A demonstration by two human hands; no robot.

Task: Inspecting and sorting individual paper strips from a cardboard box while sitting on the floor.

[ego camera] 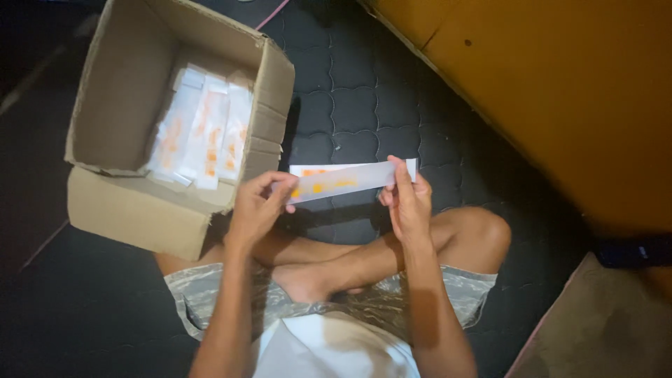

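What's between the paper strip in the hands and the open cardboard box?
Nothing visible. The left hand and right hand hold the paper strip by its ends over the dark mat. The cardboard box sits just left, open-topped, with similar strips stacked inside.

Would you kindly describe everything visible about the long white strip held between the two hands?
The strip is a long, narrow, flat piece of white card or paper with orange markings. It is held roughly level above the crossed legs, its right end slightly higher. The left hand pinches one end, the right hand the other.
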